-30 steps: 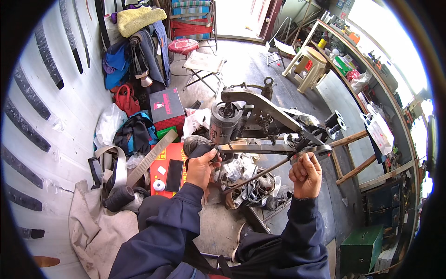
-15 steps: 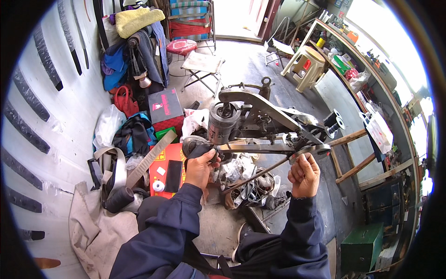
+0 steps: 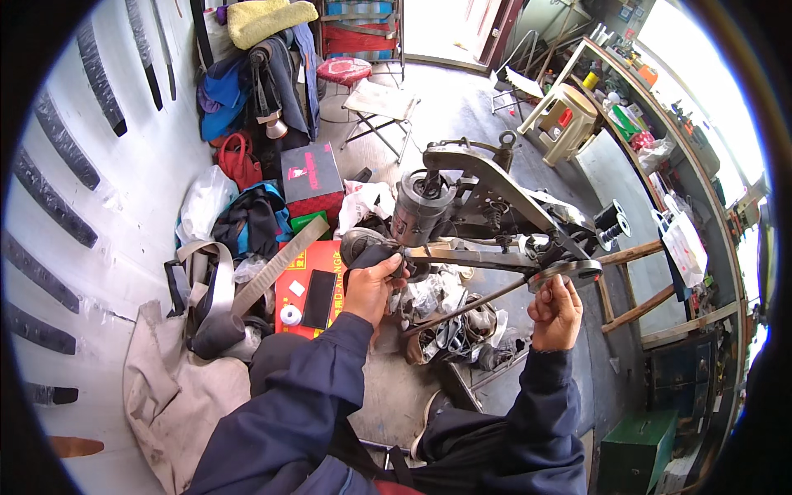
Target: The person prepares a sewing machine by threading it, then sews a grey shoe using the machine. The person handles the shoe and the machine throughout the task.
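Holding a dark shoe point(image 3: 360, 244) in the left hand point(image 3: 373, 286), at the left end of the black sewing machine point(image 3: 518, 191).
Pinched along the near edge, thumb on top. With the right hand point(image 3: 554, 313), touching or nearly touching the wheel point(image 3: 580, 269), fingers curled; cannot tell whether closed on it. Probably mid-work, judging by the shoe's place just beside the dark cylinder point(image 3: 421, 218); not yet taken away; cannot see any seam, so cannot judge the share done or left. Grey and rounded on the outer side, black and soft toward the thumb, partly hidden by the hand. Farther out: phone point(image 3: 319, 299) and white spool point(image 3: 290, 314) on a red panel point(image 3: 309, 266); heap of footwear and plastic point(image 3: 454, 334) below the machine.
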{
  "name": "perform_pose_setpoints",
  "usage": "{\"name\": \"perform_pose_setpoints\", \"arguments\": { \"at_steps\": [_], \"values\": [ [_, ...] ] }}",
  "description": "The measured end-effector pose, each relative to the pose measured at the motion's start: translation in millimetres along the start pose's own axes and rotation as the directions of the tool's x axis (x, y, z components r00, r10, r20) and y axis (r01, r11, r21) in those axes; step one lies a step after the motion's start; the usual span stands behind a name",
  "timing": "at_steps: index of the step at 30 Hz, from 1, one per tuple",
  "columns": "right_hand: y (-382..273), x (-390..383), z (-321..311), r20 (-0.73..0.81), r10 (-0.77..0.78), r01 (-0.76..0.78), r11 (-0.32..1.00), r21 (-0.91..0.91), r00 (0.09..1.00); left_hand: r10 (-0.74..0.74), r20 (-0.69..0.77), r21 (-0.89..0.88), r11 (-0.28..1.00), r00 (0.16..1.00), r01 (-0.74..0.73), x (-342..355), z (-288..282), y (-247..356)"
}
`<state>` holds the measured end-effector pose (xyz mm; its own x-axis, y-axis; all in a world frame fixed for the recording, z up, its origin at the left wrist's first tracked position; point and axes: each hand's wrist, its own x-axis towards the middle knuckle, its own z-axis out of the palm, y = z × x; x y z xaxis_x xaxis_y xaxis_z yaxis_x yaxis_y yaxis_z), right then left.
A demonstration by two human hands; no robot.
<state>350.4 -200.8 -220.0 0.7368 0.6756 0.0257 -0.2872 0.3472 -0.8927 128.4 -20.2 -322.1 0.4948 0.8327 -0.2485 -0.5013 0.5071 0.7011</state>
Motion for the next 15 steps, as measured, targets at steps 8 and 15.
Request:
{"name": "perform_pose_setpoints", "arguments": {
  "at_steps": [8,15],
  "values": [
    [1.7,0.1,-3.3,-0.023,-0.013,0.012,0.999,-0.043,1.000,-0.023,0.007,0.002,1.000,1.000,0.023,0.8,-1.6,-0.5],
    [3.8,2.5,-13.6,-0.055,-0.058,0.055,0.997,-0.045,0.997,0.024,0.038,-0.018,1.000,0.999,-0.023,1.0,-0.6,-0.7]
  ]
}}
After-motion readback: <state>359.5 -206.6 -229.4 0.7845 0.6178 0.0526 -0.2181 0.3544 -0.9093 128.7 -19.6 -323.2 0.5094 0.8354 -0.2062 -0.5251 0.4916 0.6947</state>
